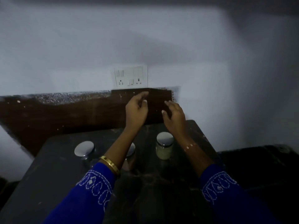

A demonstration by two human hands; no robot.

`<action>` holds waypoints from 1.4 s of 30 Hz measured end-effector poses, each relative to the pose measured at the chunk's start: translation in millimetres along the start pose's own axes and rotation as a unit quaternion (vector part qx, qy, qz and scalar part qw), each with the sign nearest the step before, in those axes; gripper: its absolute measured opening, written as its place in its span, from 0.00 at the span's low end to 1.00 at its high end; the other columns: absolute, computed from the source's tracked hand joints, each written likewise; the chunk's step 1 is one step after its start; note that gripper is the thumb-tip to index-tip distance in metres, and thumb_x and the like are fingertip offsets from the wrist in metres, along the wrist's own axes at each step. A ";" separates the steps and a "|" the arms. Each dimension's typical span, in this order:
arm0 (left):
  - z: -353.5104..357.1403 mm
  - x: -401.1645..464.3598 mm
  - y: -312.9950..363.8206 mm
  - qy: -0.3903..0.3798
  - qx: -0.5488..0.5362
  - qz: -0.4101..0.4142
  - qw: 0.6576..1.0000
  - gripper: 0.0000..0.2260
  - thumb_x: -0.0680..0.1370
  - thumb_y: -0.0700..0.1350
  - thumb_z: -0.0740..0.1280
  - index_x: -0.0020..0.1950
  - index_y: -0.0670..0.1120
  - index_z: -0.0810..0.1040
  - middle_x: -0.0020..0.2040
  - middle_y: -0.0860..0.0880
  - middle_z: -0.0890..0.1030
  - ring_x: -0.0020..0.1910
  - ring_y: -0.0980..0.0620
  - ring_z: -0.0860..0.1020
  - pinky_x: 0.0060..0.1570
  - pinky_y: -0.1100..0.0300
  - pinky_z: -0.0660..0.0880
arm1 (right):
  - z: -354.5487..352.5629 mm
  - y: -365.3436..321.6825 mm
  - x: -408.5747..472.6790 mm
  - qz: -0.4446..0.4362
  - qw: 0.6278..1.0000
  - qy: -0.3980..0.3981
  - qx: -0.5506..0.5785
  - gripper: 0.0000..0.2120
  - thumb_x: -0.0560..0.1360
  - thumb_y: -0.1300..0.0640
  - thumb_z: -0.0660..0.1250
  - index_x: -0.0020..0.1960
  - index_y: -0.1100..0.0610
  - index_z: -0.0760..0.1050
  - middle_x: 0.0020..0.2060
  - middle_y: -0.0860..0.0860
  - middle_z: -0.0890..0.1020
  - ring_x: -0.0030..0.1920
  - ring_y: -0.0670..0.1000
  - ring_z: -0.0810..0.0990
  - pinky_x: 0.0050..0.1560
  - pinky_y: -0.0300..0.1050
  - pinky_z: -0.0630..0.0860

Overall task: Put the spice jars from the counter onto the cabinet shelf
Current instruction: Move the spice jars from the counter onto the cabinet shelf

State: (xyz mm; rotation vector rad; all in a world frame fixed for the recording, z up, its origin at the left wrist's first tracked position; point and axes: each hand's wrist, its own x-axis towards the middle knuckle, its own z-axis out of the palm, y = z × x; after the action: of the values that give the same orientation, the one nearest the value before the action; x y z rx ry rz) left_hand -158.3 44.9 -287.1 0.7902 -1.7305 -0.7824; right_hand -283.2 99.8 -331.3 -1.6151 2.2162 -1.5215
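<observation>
The counter (53,168) is dark and takes the lower part of the view, and I use it as the landmark. On its left part stands the left jar (84,150), upright, with a shiny round lid; its glass body is hard to see in the dim light. Near the middle of the counter stands the middle jar (130,156), also upright, but the left forearm passes in front of it, so only a part of its lid and of its pale body shows. The left hand (136,110) is raised above the back edge of the counter, in front of the brown backsplash (64,113); its fingers are loosely spread and slightly bent, and they hold nothing. On this wrist sits a gold bangle (110,164), just above the blue sleeve (84,196) with white stitching. On the wall behind the counter, above the backsplash, is a white switchboard (129,76) with sockets. The right hand (174,115) is just beside the left one, apart from it, also above the back edge of the counter; its fingers are relaxed and half curved, and they grip nothing. Below this hand, on the right part of the counter, stands the right jar (164,147), upright, with a shiny lid and pale yellowish content. All three jars are on the counter and no hand touches them.
</observation>
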 end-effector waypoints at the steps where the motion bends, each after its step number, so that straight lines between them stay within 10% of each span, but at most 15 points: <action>1: 2.2 -9.6 -7.7 -0.006 -0.001 -0.016 1.000 0.15 0.77 0.33 0.59 0.63 0.39 0.74 0.62 0.43 0.77 0.57 0.58 0.73 0.50 0.83 0.67 | 3.4 7.4 -9.0 0.018 1.000 -0.012 0.002 0.20 0.78 0.58 0.63 0.69 0.59 0.69 0.68 0.57 0.71 0.70 0.54 0.67 0.66 0.39 0.61; 24: 83.4 -127.4 -95.9 -0.085 0.019 -0.341 0.936 0.15 0.78 0.36 0.59 0.64 0.41 0.73 0.61 0.44 0.77 0.54 0.57 0.72 0.54 0.63 0.69 | 39.0 113.7 -28.9 0.116 0.906 -0.383 -0.135 0.43 0.71 0.56 0.71 0.76 0.54 0.49 0.75 0.59 0.51 0.74 0.61 0.56 0.73 0.58 0.61; 42: 85.2 -157.8 -94.9 -0.192 -0.004 -0.349 0.917 0.22 0.74 0.34 0.63 0.67 0.47 0.68 0.63 0.50 0.75 0.63 0.50 0.74 0.66 0.48 0.70 | 30.9 114.3 -70.7 0.135 0.948 -0.275 -0.084 0.41 0.65 0.49 0.76 0.72 0.55 0.60 0.66 0.56 0.64 0.66 0.56 0.66 0.62 0.48 0.70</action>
State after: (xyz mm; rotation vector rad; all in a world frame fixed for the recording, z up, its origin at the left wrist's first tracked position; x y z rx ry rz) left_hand -187.2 129.6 -469.1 1.3498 -1.7793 -1.5049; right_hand -317.4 130.2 -461.4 -1.4564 2.1573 -0.7148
